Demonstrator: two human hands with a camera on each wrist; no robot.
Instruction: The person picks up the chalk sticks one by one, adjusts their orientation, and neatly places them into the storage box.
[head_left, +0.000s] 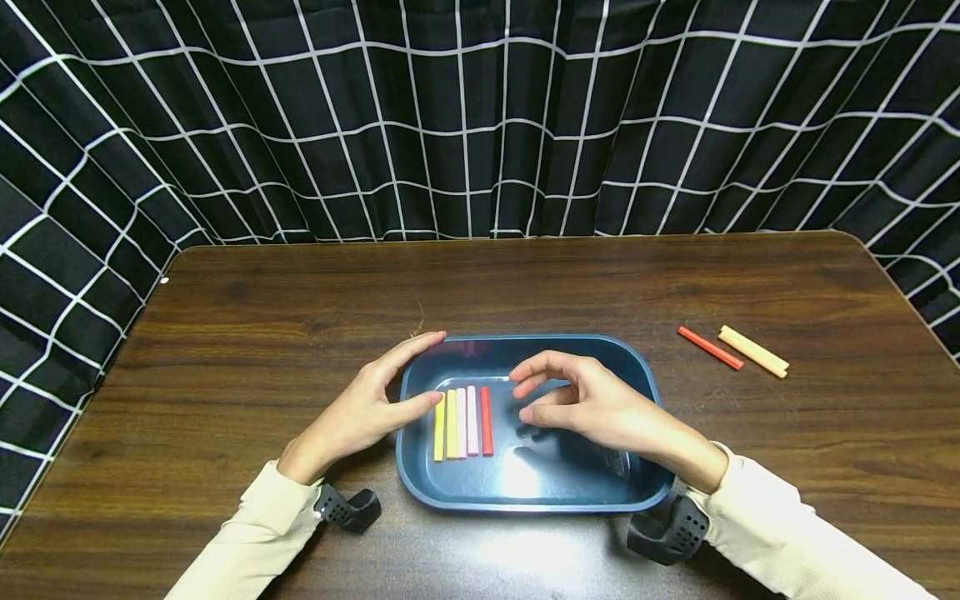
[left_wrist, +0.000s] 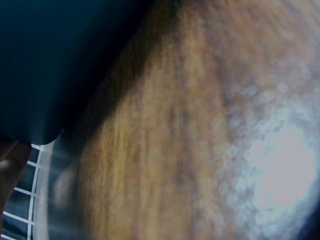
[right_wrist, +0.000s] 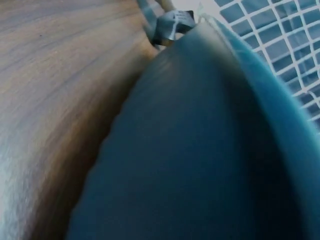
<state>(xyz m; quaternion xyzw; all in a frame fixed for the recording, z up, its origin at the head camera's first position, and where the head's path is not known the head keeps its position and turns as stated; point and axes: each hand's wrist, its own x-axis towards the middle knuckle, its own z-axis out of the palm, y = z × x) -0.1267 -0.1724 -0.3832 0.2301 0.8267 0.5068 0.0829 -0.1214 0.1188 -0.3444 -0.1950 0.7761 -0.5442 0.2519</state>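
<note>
A blue tray (head_left: pixel 536 507) lies in front of me with several thin coloured sticks, chalk-like in look, lined up at its left. From left they run yellow (head_left: pixel 438 433), paler yellow (head_left: pixel 452 429), pink (head_left: pixel 461 429), lilac (head_left: pixel 472 425) and, slightly apart, red (head_left: pixel 487 425). My left hand (head_left: pixel 367 404) spans the tray's left end, fingers at the back-left rim, thumb reaching inside over the top of the first yellow stick. Above the tray's middle, right of the red stick, my right hand (head_left: pixel 581 396) has thumb and fingers bent apart with nothing between them.
On the wooden table (head_left: pixel 285 308), right of the tray, lie a loose red stick (head_left: pixel 710 347) and a pale yellow pair (head_left: pixel 753 352) side by side. A black curtain with white grid lines (head_left: pixel 480 125) hangs behind the table's far edge.
</note>
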